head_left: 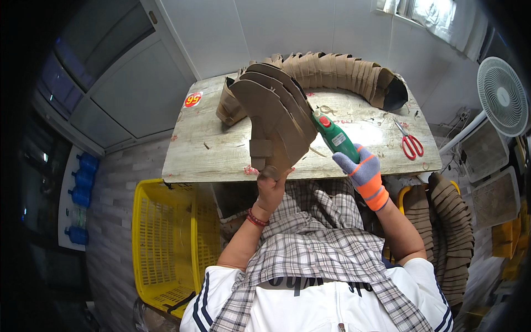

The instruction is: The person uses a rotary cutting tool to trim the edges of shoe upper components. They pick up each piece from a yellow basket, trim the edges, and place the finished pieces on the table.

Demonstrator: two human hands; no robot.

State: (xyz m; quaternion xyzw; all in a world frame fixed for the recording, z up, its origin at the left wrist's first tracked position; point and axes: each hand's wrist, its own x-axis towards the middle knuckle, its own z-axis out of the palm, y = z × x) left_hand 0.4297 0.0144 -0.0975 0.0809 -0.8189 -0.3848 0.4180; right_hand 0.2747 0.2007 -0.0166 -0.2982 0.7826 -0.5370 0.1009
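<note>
My bare left hand (pixel 270 192) grips the lower end of several brown boot uppers (pixel 269 116), which fan out in layers above the table's near edge. In my right hand (pixel 366 176), covered by a grey and orange glove, is a green handheld power tool (pixel 338 138) with a red button. Its front end meets the right edge of the boot uppers; the tip itself is hidden behind them. My right fingers wrap round the tool's handle.
A long curved row of brown boot uppers (pixel 332 71) lies along the back of the table (pixel 215 160). Red-handled scissors (pixel 410 146) rest at its right. A yellow basket (pixel 138 238) stands at lower left, more brown pieces (pixel 451 221) hang at right, and a white fan (pixel 502 97) stands beyond.
</note>
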